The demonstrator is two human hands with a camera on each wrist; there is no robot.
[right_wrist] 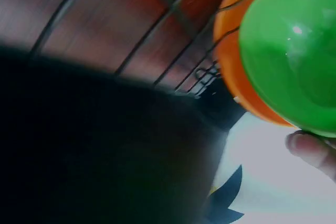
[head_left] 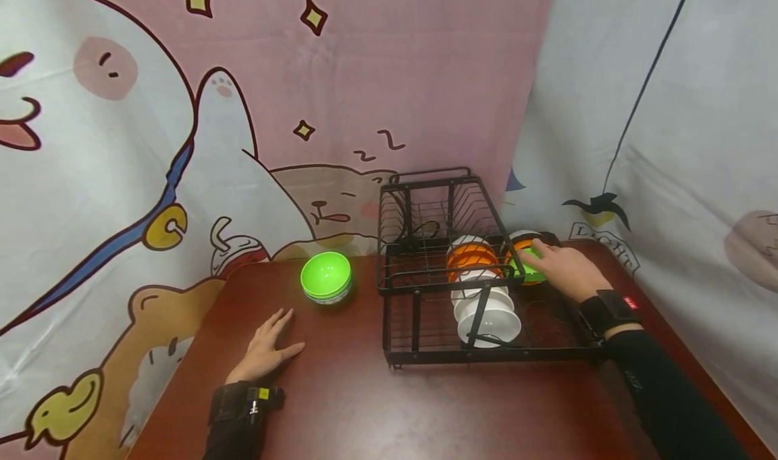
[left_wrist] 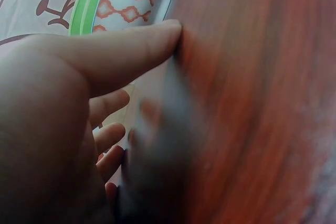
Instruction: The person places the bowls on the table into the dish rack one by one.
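Observation:
My right hand (head_left: 568,269) grips the rim of a green bowl (head_left: 531,265) at the right side of a black two-tier dish rack (head_left: 446,356). Right behind it stands an orange bowl (right_wrist: 230,72), partly covered by the green one in the right wrist view. My left hand (head_left: 265,349) rests on the table with fingers spread and nothing held. A short stack of green bowls (head_left: 326,274) stands beyond it, to its right. In the left wrist view, the outside of a bowl (left_wrist: 126,3) shows a red pattern and a green rim.
White bowls (head_left: 488,321) and orange bowls (head_left: 471,261) stand on edge in a row in the rack's lower tier. The upper basket (head_left: 446,190) overhangs the back left part. A printed cloth (head_left: 395,61) hangs behind the brown table (head_left: 365,406).

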